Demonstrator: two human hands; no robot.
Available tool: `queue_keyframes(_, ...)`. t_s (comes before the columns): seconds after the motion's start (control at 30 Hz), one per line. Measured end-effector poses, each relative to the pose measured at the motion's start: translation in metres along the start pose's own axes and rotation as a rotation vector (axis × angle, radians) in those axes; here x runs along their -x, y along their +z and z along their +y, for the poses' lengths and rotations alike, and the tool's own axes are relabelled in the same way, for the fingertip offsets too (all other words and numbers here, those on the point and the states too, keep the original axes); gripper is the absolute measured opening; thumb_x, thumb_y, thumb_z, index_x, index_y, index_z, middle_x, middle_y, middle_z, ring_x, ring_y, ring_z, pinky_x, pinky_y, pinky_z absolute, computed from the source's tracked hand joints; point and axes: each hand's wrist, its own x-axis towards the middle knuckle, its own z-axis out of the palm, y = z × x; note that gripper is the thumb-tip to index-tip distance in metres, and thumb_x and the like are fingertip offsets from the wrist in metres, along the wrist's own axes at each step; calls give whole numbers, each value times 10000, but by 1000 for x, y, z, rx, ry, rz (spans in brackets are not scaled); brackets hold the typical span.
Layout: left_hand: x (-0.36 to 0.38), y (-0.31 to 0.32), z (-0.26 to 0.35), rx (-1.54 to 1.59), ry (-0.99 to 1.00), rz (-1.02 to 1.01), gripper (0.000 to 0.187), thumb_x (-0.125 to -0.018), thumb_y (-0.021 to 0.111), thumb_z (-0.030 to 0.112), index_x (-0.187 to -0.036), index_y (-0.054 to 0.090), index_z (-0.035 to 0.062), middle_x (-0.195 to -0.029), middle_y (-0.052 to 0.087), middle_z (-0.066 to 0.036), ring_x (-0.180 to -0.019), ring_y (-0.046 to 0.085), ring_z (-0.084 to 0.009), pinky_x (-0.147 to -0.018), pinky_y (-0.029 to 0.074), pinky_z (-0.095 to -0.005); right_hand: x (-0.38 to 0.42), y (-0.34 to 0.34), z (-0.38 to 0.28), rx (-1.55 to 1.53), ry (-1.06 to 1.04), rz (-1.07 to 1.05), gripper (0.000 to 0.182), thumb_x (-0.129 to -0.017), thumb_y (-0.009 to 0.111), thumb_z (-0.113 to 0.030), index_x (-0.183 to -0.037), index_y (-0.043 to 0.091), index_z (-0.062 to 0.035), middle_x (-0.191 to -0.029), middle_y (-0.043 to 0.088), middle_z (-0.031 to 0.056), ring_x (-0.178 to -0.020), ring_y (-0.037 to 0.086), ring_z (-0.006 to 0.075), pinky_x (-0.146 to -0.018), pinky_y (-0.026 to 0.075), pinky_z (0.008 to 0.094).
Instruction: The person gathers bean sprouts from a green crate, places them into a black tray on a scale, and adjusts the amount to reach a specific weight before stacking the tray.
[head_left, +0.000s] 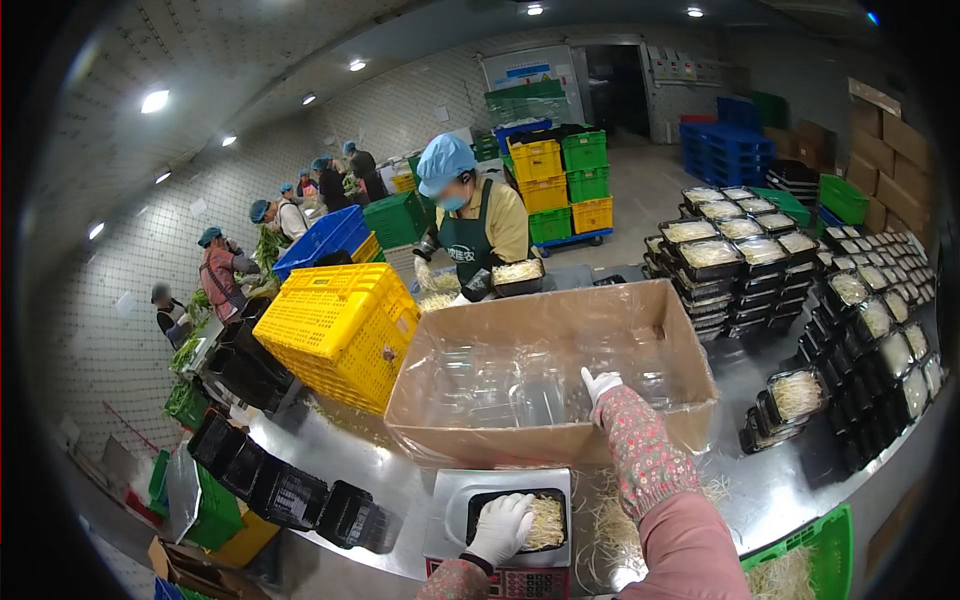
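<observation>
My left hand (501, 527), in a white glove, rests on the left part of a black tray of bean sprouts (545, 522). That tray sits on a weighing scale (450, 500) at the bottom centre. My right hand (600, 386), also gloved, reaches over the near side of a large cardboard box (520, 442) lined with clear plastic. Clear plastic lids (490, 385) lie inside the box. The fingers of my right hand point toward the lids, and whether they touch one is not clear. Loose sprouts (612, 525) are scattered right of the scale.
Stacked sprout trays (712, 255) stand at the right, with a smaller stack (797, 395) nearer. Empty black trays (290, 495) lie at the left. A yellow crate (340, 325) adjoins the box. Across from me a co-worker (475, 225) handles a filled tray (518, 275). A green crate (815, 555) is lower right.
</observation>
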Motion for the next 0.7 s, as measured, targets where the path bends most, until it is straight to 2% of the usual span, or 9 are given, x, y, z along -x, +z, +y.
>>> queue_keyframes(0.1, 3, -1, 4, 1, -18, 36, 354, -899, 583, 264, -1214, 600, 102, -1117, 621, -63, -1043, 572, -266, -899, 437, -434, -30, 26, -5, 35, 98, 90, 669, -864, 661, -294, -1446, 409, -82, -1231, 639, 139, -1149, 612, 298, -939, 500, 444)
queue_keyframes(0.13, 2, -3, 5, 7, -23, 35, 351, -899, 580, 258, -1212, 601, 101, -1117, 621, -63, -1042, 572, -267, -900, 436, -434, -32, 25, -2, 208, -18, 65, 379, -909, 571, -190, -1273, 617, -96, -1206, 662, 99, -1111, 641, 264, -874, 537, 417)
queue_keyframes(0.23, 1, -4, 7, 27, -38, 22, 351, -894, 584, 228, -1216, 597, 88, -1121, 618, -79, -1046, 568, -286, -902, 433, -434, -21, 5, -9, 189, -52, 2, 315, -905, 566, -188, -1181, 682, -91, -1179, 680, 65, -1076, 662, 241, -848, 548, 413)
queue_keyframes(0.27, 1, -5, 8, 34, -42, 17, 352, -892, 587, 216, -1218, 594, 82, -1123, 616, -86, -1049, 566, -294, -903, 433, -433, -16, 3, -8, 157, -36, 23, 312, -897, 559, -177, -1166, 688, -85, -1160, 688, 85, -1047, 674, 271, -820, 551, 427)
queue_keyframes(0.37, 1, -2, 6, 41, -36, 61, 333, -892, 573, 231, -1196, 610, 100, -1109, 623, -68, -1042, 574, -266, -896, 433, -446, 16, -17, -12, 246, 13, 169, 305, -879, 570, -183, -1135, 695, -74, -1121, 691, 113, -1054, 665, 310, -797, 542, 442)
queue_keyframes(0.47, 0, -2, 7, 42, -25, 86, 323, -887, 579, 222, -1184, 615, 100, -1099, 626, -70, -1034, 578, -271, -881, 439, -450, 43, -29, -25, 348, -24, 323, 290, -864, 571, -176, -1100, 690, -58, -1036, 692, 135, -1019, 667, 316, -773, 530, 442)
queue_keyframes(0.57, -1, -5, 8, 50, -25, 85, 314, -880, 588, 212, -1169, 620, 92, -1091, 629, -75, -1022, 584, -278, -866, 449, -446, 41, -36, -26, 165, -78, 348, 284, -843, 571, -167, -1075, 677, -41, -983, 680, 142, -966, 670, 290, -768, 526, 436)
queue_keyframes(0.6, -2, -5, 7, 48, 0, 104, 312, -875, 596, 206, -1158, 619, 78, -1070, 636, -87, -995, 595, -287, -852, 461, -439, 43, -37, -25, 145, -111, 447, 316, -839, 554, -152, -1116, 638, -27, -933, 668, 128, -882, 670, 271, -705, 527, 431)
queue_keyframes(0.7, -1, -5, 8, 70, 17, 146, 313, -868, 602, 201, -1149, 619, 64, -1036, 644, -99, -971, 603, -292, -841, 468, -438, 52, -38, -26, 58, 9, 770, 370, -864, 525, -145, -1216, 585, -48, -870, 658, 86, -831, 667, 268, -685, 524, 430)
